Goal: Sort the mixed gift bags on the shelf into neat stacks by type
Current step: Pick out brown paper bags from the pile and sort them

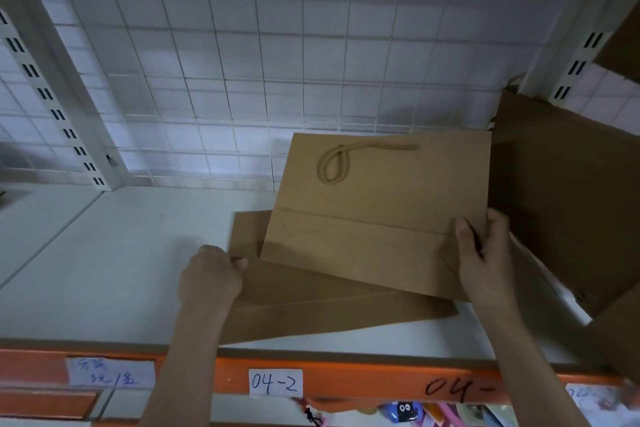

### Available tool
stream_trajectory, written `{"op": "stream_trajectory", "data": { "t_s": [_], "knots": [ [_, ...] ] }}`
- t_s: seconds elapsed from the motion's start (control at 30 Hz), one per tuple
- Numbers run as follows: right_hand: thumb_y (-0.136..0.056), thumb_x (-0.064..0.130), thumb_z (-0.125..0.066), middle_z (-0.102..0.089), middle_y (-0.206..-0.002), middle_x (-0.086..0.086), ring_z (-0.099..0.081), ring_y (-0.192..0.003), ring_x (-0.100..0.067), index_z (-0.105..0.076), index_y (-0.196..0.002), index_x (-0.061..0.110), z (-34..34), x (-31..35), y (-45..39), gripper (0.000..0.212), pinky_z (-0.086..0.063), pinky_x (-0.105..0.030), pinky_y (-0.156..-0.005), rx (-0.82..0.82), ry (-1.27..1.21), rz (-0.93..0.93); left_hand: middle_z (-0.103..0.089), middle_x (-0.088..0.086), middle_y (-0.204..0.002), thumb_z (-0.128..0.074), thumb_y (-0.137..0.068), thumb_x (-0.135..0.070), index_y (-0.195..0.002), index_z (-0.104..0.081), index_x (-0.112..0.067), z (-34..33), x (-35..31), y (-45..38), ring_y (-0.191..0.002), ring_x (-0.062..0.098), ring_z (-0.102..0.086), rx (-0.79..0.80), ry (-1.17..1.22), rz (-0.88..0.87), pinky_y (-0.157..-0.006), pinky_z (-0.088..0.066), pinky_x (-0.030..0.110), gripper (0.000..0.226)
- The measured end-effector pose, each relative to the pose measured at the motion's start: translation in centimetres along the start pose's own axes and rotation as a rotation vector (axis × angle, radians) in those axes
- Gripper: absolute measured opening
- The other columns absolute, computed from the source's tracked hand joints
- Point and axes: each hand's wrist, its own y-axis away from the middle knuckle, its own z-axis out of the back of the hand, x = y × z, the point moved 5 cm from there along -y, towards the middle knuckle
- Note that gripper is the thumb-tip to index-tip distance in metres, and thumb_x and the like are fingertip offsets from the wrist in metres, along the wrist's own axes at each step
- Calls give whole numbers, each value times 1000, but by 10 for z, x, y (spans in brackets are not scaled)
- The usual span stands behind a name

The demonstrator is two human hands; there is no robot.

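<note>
A flat brown kraft gift bag (377, 204) with a twisted paper handle lies tilted over the white shelf (114, 253). My right hand (485, 253) pinches its right edge, thumb on top. Under it lies a second flat brown bag (311, 308), skewed, its near edge reaching the shelf front. My left hand (211, 277) grips that lower bag's left edge. A pile of larger, darker brown bags (568, 204) leans at the right side of the shelf.
A white wire grid (277, 62) backs the shelf. A slotted upright (52, 97) stands at the left and another at the right (571, 69). The orange front rail (363, 378) carries a label "04-2". Colourful items (401, 411) show on the level below.
</note>
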Motion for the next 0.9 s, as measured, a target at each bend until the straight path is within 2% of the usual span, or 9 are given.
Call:
{"op": "stream_trajectory", "data": {
  "t_s": [0.1, 0.2, 0.43, 0.5, 0.57, 0.67, 0.7, 0.8, 0.9],
  "knots": [
    [-96, 21, -46, -49, -94, 27, -48, -84, 13, -41, -112, 31, 4, -3, 0, 19, -38, -20, -78, -20, -36, -6, -48, 5, -72, -53, -92, -36, -82, -48, -6, -7, -8, -2, -78, 25, -51, 14, 4, -38, -68, -39, 33, 32],
    [-97, 22, -46, -50, -100, 29, -50, -92, 10, -41, -117, 36, 10, -6, -3, 25, -38, -15, -78, -60, -109, -15, -54, 10, -78, -53, -91, -37, -73, -44, -7, -12, -12, -9, -82, 29, -55, 47, 46, -53, -68, -41, 34, 36],
    [-96, 17, -46, -64, -97, 24, -58, -95, 2, -50, -112, 39, 20, -3, -9, 27, -45, -30, -89, -165, -392, -54, -56, 23, -114, -46, -94, -31, -112, -52, 0, -23, -20, -21, -108, 38, -52, 89, 158, -80, -88, -42, 41, 36],
    [-96, 22, -48, -65, -105, 19, -58, -102, -6, -51, -119, 34, 17, -5, -10, 26, -45, -36, -93, -131, -407, -97, -46, 28, -131, -48, -85, -37, -126, -48, 2, -26, -21, -24, -122, 38, -45, 106, 283, -113, -98, -36, 40, 57],
    [-94, 32, -52, -58, -122, 8, -52, -115, -16, -47, -129, 31, 14, -13, -11, 36, -41, -45, -101, -68, -296, -156, -41, 33, -135, -50, -68, -43, -125, -46, 12, -25, -27, -19, -128, 42, -38, 98, 515, -124, -104, -30, 40, 79],
    [-95, 35, -48, -48, -124, 7, -45, -114, -16, -42, -136, 23, 10, -32, -10, 44, -35, -38, -102, 44, -46, -290, -59, 28, -111, -53, -88, -12, -84, -59, -2, -16, -32, -12, -109, 40, -53, 38, 601, -80, -81, -39, 35, 13],
    [-95, 34, -48, -49, -124, 4, -45, -115, -19, -42, -136, 18, 10, -38, -9, 45, -35, -38, -102, 71, 83, -302, -64, 21, -96, -50, -90, -7, -74, -55, -8, -15, -32, -14, -98, 36, -58, -21, 617, -97, -76, -40, 32, 17],
    [-93, 31, -52, -47, -138, -12, -42, -127, -29, -43, -134, 8, 12, -47, -6, 49, -32, -38, -106, 111, 456, -237, -66, 11, -80, -44, -95, -17, -87, -58, -8, -20, -23, -24, -84, 31, -64, 49, 843, -24, -84, -51, 39, 19],
    [-92, 36, -52, -50, -135, -9, -45, -124, -28, -43, -135, 10, 4, -44, -4, 51, -37, -36, -100, 160, 584, -175, -67, 14, -82, -46, -96, -24, -89, -61, -4, -23, -23, -23, -82, 32, -64, 91, 819, -57, -82, -52, 40, 26]
  ]
}}
